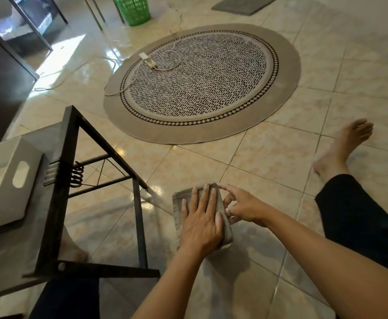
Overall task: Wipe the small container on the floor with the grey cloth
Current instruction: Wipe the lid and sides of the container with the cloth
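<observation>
Down on the tiled floor (269, 157) the person sits with both bare arms stretched forward. The left hand (201, 221) lies flat on the grey cloth (179, 201), fingers straight and spread, pressing it down rather than gripping it. The right hand (243, 207) is just beside it at the cloth's right edge, its fingers curled, the fingertips touching that edge; whether they pinch the cloth or something under it I cannot tell. The cloth is folded into a rough rectangle and lies on the floor; the small container itself is not to be made out, perhaps hidden beneath the cloth.

To the right, a leg in dark trousers (358, 217) runs out over the tiles, ending in a bare foot (342, 146). To the left stands a low table with a black metal frame (71, 171), and a white box with a cut-out handle (6, 180) rests on its top near the left edge.

Farther off lies a round patterned rug (202, 81) with a white charger and cable (148, 62) on its left part. Beyond, a green basket (132, 10) and a grey mat (242, 5).
</observation>
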`<move>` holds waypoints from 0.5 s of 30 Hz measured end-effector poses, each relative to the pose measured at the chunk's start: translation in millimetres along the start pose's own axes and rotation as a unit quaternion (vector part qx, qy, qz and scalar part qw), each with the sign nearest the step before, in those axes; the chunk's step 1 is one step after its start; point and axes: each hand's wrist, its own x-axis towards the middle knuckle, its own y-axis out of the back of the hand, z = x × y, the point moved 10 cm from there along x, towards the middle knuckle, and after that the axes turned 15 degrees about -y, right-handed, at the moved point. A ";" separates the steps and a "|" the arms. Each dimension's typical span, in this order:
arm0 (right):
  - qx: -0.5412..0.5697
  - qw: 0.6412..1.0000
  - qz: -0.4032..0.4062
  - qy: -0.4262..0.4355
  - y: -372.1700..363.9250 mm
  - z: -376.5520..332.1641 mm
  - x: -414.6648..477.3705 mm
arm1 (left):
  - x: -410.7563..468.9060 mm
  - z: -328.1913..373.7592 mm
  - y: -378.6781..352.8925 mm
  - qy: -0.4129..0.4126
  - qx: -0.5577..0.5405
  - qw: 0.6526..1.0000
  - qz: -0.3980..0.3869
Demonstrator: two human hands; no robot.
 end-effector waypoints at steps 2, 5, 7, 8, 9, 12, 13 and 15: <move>0.006 1.000 -0.006 -0.001 -0.1 -0.1 0.3 | 8.1 -1.4 3.1 -0.012 0.003 1.000 0.009; 0.016 1.000 -0.005 -0.007 1.9 -0.6 2.7 | 10.6 -23.0 8.2 0.026 -0.009 1.000 0.015; 0.025 1.000 -0.008 -0.012 1.8 -2.2 3.5 | 1.2 -22.9 8.0 0.041 -0.012 0.999 0.015; 0.027 0.999 -0.011 -0.014 1.3 -2.7 3.8 | -2.3 -15.9 5.8 0.035 -0.012 0.999 0.011; 0.028 0.999 -0.016 -0.015 0.9 -2.9 4.8 | -3.5 -7.3 3.4 0.024 -0.011 1.000 0.008; 0.030 0.999 -0.025 -0.020 1.7 -2.0 6.1 | 10.9 1.2 5.2 0.000 -0.002 1.000 0.017; 0.030 0.999 -0.023 -0.019 2.4 -2.1 6.2 | 15.9 -6.1 6.8 0.008 -0.008 1.000 0.019; 0.032 0.999 -0.018 -0.016 3.3 -2.9 5.4 | 15.6 -27.1 7.4 0.049 -0.030 0.998 0.026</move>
